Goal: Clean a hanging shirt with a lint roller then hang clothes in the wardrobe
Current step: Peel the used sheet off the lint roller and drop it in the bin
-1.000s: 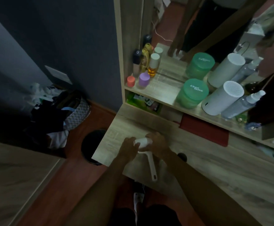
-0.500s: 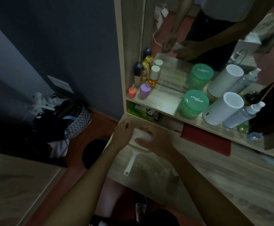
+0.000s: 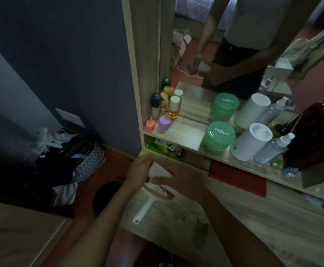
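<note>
While you grip the lint roller (image 3: 162,186) in both hands over the counter (image 3: 253,218), left hand (image 3: 140,170) pinching a sheet (image 3: 158,170), right hand (image 3: 184,182) wrapped around the roll, you're still prepping. Next: peel toward 9 o'clock, then find the shirt, not in view.

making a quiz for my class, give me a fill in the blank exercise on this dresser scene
1. Both hands hold a white lint roller over the ____ desk top.
2. The roller's handle points toward the person's ____ side.
3. The lid of the jar on the shelf is ____.
4. The small purple pot stands beside a ____ one.

Missing words: wooden; left; green; pink
</note>
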{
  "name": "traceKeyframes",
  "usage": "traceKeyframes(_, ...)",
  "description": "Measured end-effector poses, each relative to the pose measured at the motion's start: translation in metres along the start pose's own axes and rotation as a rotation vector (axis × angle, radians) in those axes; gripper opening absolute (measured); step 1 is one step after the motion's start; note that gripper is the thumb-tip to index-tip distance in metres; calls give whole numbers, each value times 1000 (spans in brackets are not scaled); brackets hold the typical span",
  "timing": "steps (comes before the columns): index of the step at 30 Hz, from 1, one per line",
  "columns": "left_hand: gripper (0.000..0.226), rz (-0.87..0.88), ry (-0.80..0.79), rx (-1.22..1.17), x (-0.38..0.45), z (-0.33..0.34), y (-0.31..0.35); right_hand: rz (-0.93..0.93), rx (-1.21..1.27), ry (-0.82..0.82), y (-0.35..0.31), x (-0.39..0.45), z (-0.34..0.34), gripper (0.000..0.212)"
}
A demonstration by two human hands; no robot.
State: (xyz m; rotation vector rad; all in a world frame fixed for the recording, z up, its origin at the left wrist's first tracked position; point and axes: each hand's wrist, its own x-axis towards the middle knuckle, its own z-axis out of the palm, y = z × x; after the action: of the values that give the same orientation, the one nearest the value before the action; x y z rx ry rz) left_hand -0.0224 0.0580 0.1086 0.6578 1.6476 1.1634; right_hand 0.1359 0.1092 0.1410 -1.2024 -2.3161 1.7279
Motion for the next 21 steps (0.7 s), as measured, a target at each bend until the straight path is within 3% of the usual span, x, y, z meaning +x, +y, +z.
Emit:
traceKeyframes(3,33,16,-49,-7,0,3,7,26,127,-18,5,0,0,30)
traceKeyframes(5,36,0,-95,-27,1,8,12,83,308,-16,6,-1,2,14)
traceKeyframes(6,38,-39,-115,-44,1,11,13,113,387,-2,3,-3,3,8)
traceKeyframes(8,47,-167,-127,-114,3,15,9,174,617,101,-2,-4,3,20)
traceKeyframes(10,51,-282,-88,-217,8,14,-5,125,748,235,4,1,-1,30)
traceKeyframes(14,56,-391,7,-345,17,12,-46,44,822,331,2,-4,-14,25)
traceKeyframes(18,54,-474,126,-418,19,27,-71,98,878,358,11,-4,-17,45)
traceKeyframes(21,52,-549,236,-439,21,39,-81,157,924,350,22,-9,-15,41)
